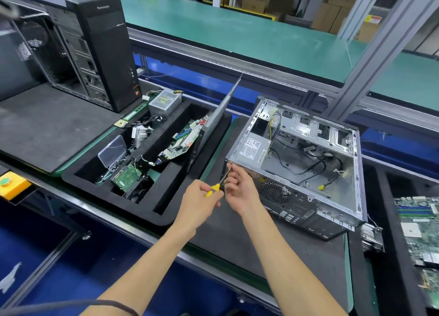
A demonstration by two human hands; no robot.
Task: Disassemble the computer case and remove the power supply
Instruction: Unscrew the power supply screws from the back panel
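An open silver computer case [316,197] lies on its side on the black mat, its inside facing up. The grey power supply [253,149] sits in its near-left corner, with a bundle of cables rising from it. My left hand [202,197] grips the yellow handle of a screwdriver [219,182]. The shaft points up to the case's rear corner beside the power supply. My right hand [240,187] pinches the shaft close to its tip at that corner.
A black foam tray [166,216] to the left holds circuit boards, a loose power supply [164,102], a clear plastic box and a leaning side panel [218,111]. A black tower case [104,49] stands far left. Motherboards [420,230] lie at the right. A yellow button box [11,185] sits at the left edge.
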